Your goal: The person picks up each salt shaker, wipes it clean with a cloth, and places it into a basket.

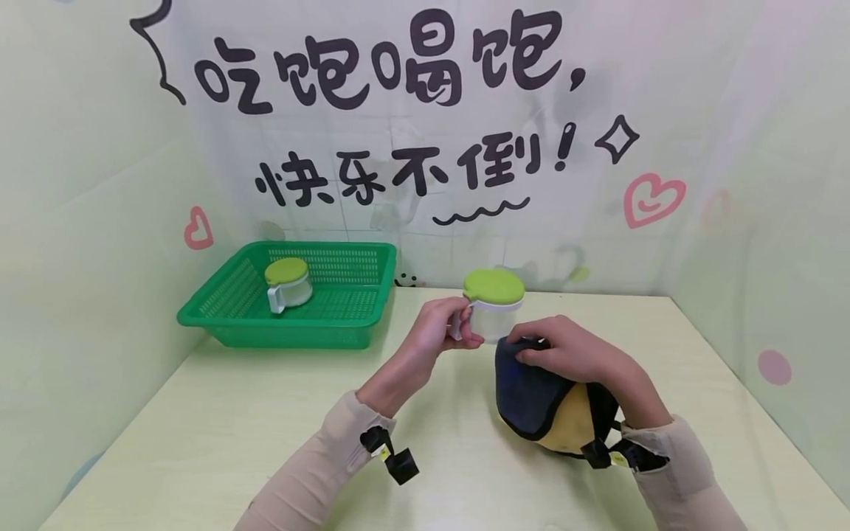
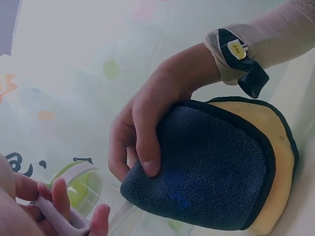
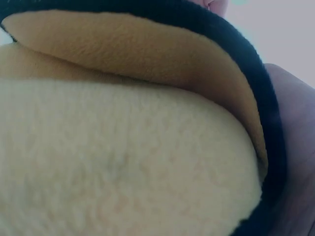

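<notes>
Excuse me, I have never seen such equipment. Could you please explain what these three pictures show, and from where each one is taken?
There is no robot here, only a person's left hand and right hand, both bare. The widest picture comes from a camera on the head, looking forward and down. The other two come from wrist cameras, so they show the work closely.

The left hand grips a clear jar with a green lid by its white handle. The right hand holds a folded cloth, dark blue and yellow; it nearly fills the right wrist picture. On the table stands a green plastic basket with a second lidded jar inside.
</notes>
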### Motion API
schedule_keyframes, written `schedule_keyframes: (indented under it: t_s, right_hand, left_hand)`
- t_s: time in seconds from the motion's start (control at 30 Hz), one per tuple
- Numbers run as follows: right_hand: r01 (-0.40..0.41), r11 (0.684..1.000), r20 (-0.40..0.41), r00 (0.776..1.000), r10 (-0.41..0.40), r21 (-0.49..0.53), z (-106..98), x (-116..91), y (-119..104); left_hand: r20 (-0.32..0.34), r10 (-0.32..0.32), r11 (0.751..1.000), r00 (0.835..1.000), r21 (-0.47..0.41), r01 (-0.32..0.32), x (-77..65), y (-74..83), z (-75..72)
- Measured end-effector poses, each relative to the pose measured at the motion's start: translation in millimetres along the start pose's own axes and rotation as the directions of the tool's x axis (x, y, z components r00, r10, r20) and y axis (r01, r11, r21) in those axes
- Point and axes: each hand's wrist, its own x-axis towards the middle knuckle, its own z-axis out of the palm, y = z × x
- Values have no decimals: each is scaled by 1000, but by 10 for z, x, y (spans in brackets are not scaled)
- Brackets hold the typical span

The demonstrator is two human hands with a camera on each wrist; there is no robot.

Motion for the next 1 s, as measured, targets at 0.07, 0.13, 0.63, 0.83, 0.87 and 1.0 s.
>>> schedule_keyframes:
  t_s: [0.07,0.13,0.63,0.83,0.87,1.0]
  right_hand:
    - [-8,1000,-3,1000,8,-8,-8,-3,-1]
    - [-10,1000,-11,1000,10,-16,-19,-5,0]
    - [-4,999,-243,970,-6,-39,-124,-112,-138]
    - [-9,1000,-231,973,3,-23,-138,-116,-143]
    - [-9,1000,-221,975,5,-18,-137,-115,-136]
    - [-7,1000,-163,987,9,11,-118,-104,-99]
  left_hand:
    - [1,-2,1000,1000,-2,2,-6,6,2]
    - [-1,1,1000,1000,-4,-1,-5,5,0]
    - [24,-1,1000,1000,18,1,1,-7,-6]
    - [23,-7,1000,1000,8,7,3,11,1]
    - [20,-8,1000,1000,6,8,1,15,4]
    - [12,-14,1000,1000,-5,14,-2,14,10]
